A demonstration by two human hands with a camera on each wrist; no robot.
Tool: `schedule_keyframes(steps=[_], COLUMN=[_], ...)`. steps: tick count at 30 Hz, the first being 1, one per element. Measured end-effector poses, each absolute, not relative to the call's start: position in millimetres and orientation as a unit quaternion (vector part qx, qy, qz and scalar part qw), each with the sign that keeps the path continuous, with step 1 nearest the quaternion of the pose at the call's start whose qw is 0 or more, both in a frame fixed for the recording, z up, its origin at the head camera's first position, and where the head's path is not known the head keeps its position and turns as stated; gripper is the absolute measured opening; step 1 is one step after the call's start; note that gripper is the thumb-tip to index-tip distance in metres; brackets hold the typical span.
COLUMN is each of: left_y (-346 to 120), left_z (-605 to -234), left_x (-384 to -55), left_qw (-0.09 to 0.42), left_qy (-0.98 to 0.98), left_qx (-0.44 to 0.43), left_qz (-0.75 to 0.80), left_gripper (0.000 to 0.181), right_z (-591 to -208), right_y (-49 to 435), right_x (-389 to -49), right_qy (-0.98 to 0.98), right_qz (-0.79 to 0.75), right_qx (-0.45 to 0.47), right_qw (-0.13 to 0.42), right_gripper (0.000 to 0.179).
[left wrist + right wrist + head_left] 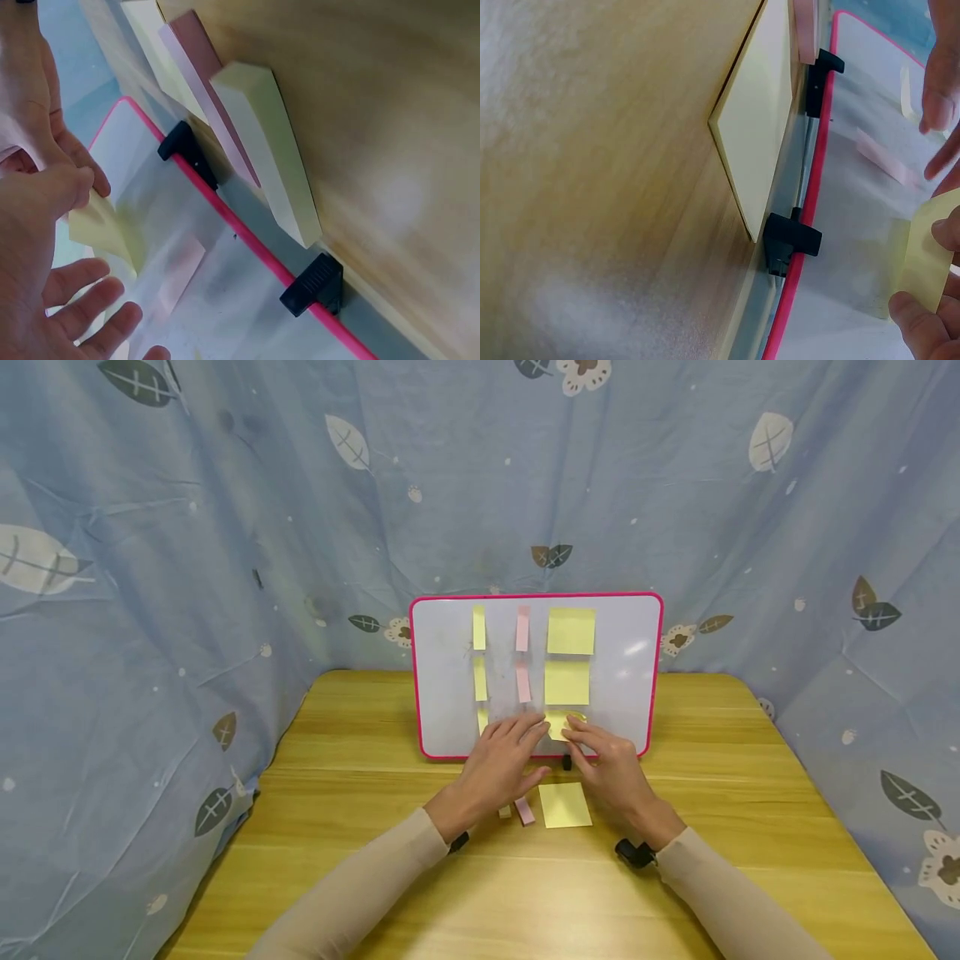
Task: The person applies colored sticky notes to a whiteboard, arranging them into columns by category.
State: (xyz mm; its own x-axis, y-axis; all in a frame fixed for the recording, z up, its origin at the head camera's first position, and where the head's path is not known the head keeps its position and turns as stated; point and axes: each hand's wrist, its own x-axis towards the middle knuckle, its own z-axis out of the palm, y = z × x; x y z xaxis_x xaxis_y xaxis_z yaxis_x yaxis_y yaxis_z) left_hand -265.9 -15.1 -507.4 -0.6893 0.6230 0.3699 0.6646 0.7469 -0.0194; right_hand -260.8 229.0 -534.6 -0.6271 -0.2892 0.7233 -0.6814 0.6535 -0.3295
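My right hand [617, 772] pinches a yellow sticky note [557, 725] against the lower part of the whiteboard [442, 693]. The note bends away from the board in the right wrist view, with fingertips [919, 322] on its face. My left hand [498, 768] is beside the note's left edge, fingers extended and thumb spread apart. In the left wrist view its fingers [82, 296] are spread before the board. Above the pinched note, two square yellow notes [572, 632] are stuck in a column. Left of them run pink strips [522, 628] and narrow yellow strips [479, 627].
A square yellow note pad [566, 806] lies on the wooden table [360, 827] before the board. To its left are a pink strip pad [524, 811] and a narrow yellow pad [270, 150]. Black clips [315, 285] hold the board's lower edge. Patterned curtains [450, 485] surround the table.
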Motion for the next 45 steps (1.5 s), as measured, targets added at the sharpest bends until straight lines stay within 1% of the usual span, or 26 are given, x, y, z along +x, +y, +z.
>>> schedule_keyframes(steps=[5, 10, 20, 25, 30, 38, 42, 45], left_y=[-13.5, -13.0, -14.4, -15.3, -15.7, -15.1, -14.9, -14.9], left_z=[-507.0, -509.5, -513.3, -514.0, -512.7, -511.3, -511.6, -511.8], left_x=[-270.7, -274.1, -276.1, -275.0, -273.7, -272.1, -271.4, -270.9], left_qw=[0.176, 0.184, 0.21, 0.209, 0.199, 0.188, 0.188, 0.189], left_qy=[-0.916, -0.91, -0.898, -0.896, -0.896, -0.895, -0.893, -0.891], left_qx=[-0.361, -0.366, -0.359, -0.357, -0.354, -0.346, -0.344, -0.345], left_qz=[-0.002, 0.057, 0.141, 0.161, 0.181, 0.211, 0.223, 0.228], left_gripper=[0.081, 0.086, 0.089, 0.086, 0.09, 0.093, 0.093, 0.093], right_z=[-535.9, -539.2, -539.6, -540.3, -537.4, -534.5, -532.9, -532.5], right_y=[229.8, 230.9, 231.4, 231.9, 232.8, 235.4, 235.3, 234.5], right_x=[-260.4, -260.6, -260.0, -259.7, -255.7, -250.6, -250.5, -251.7], right_qy=[-0.856, -0.858, -0.862, -0.865, -0.877, -0.904, -0.907, -0.91], right_qz=[0.306, 0.303, 0.302, 0.289, 0.274, 0.215, 0.183, 0.148], right_qx=[0.281, 0.283, 0.288, 0.294, 0.291, 0.282, 0.301, 0.322], right_qw=[0.308, 0.302, 0.288, 0.285, 0.268, 0.238, 0.232, 0.215], right_gripper=[0.028, 0.029, 0.034, 0.036, 0.04, 0.052, 0.062, 0.071])
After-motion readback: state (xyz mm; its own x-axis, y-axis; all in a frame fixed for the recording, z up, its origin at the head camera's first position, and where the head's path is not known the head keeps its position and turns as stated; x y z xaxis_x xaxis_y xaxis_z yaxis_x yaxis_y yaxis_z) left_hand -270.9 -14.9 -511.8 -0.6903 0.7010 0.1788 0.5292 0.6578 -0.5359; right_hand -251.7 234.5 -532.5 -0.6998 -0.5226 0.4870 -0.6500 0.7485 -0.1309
